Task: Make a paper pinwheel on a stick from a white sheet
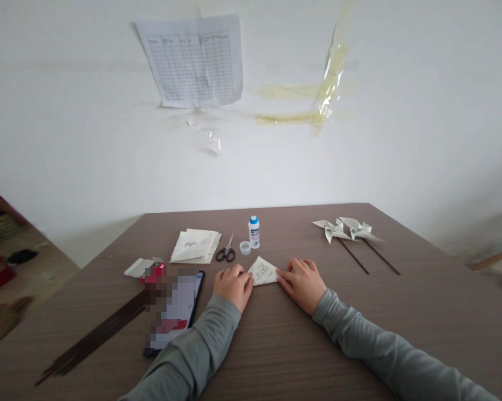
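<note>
Hands on folded paper (262, 272), table (422, 312) centre, well clear of all edges.
L hand (233, 285) curled, fingers pressing paper's left corner; R hand (303, 283) flat, fingertips pinning right corner; neither clamped round it. Bare room to R front. Scissors (226, 252), cap (245, 248), glue (254, 231) just behind; phone (180, 309), sticks (96, 334) on L; pinwheels (347, 229) far R.

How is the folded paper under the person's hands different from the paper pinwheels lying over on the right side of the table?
The folded paper is a flat triangle, while the pinwheels have curled, spread blades. The folded paper has no stick; each pinwheel sits on a thin dark stick. The left hand and right hand press the folded paper at its two sides, whereas the pinwheels lie untouched, apart from both hands. Both look like pale printed paper and rest on the same brown table.
</note>
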